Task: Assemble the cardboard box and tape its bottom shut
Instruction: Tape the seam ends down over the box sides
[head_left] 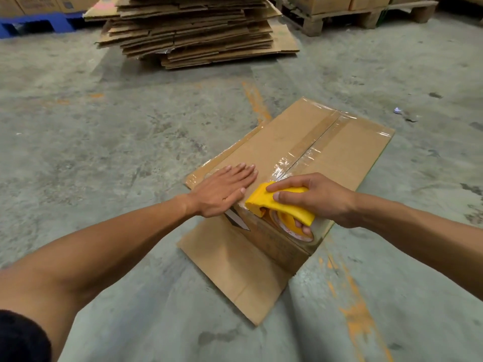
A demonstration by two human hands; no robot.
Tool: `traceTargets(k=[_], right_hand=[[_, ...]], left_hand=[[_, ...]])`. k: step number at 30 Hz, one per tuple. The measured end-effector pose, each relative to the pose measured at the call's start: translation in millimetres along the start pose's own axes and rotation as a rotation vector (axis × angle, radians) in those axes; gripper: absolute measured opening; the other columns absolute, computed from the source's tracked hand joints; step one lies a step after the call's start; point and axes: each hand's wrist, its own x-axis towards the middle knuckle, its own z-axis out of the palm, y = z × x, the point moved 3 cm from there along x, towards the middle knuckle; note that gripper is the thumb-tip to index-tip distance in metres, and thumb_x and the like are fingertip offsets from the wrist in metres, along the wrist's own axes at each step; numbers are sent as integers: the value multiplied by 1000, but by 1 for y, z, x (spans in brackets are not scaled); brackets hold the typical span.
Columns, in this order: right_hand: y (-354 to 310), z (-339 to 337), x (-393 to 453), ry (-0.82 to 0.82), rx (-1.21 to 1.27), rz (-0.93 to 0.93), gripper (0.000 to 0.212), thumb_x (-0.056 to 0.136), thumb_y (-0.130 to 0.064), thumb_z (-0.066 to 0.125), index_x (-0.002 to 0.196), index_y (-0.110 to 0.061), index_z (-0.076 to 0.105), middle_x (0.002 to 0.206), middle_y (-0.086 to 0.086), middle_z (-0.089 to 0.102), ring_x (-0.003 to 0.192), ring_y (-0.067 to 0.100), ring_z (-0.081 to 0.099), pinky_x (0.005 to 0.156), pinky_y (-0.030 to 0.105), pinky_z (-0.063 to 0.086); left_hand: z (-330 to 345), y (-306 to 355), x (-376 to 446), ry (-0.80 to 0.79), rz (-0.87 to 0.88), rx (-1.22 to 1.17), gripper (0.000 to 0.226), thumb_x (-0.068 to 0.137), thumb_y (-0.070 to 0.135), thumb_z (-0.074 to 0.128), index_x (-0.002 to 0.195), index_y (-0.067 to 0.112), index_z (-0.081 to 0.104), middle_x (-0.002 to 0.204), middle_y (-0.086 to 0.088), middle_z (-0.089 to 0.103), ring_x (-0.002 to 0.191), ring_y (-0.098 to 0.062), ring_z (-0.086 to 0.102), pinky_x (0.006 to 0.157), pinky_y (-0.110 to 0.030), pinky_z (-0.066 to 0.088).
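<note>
A brown cardboard box (347,155) stands on the concrete floor with its closed flaps facing up. Clear tape (316,145) runs along the middle seam from the far edge to the near edge. My left hand (224,190) lies flat, fingers together, on the left flap near the box's front edge. My right hand (316,198) grips a yellow tape dispenser (282,205) at the near end of the seam, its tape roll (300,229) hanging over the box's front side. A loose lower flap (232,267) spreads on the floor toward me.
A tall stack of flattened cardboard boxes (193,32) lies on the floor straight ahead. A wooden pallet with cartons (347,14) is at the back right, a blue pallet (34,23) at the back left. Worn orange floor lines (358,317) cross the concrete.
</note>
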Motion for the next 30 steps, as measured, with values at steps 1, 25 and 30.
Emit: traceTargets(k=[1, 25, 30], right_hand=[[3, -1, -4, 16, 0, 5, 26, 93, -16, 65, 119, -11, 67, 69, 29, 61, 38, 25, 52, 40, 30, 48], [70, -42, -109, 190, -110, 162, 20, 87, -18, 71, 104, -25, 77, 99, -9, 72, 66, -6, 67, 57, 10, 50], [60, -39, -98, 171, -123, 135, 22, 89, -14, 69, 110, -17, 75, 88, -9, 69, 51, -9, 62, 48, 7, 45]], left_hand=[[0, 0, 0, -12, 12, 2, 59, 100, 47, -2, 154, 25, -5, 163, 6, -8, 149, -7, -14, 121, -30, -8], [1, 108, 30, -79, 273, 88, 66, 97, 57, 1, 156, 27, 0, 164, 5, -9, 149, -16, -18, 121, -43, -10], [14, 102, 45, -132, 202, 77, 61, 97, 54, 0, 154, 35, -10, 162, 11, -15, 149, -17, -20, 122, -41, -4]])
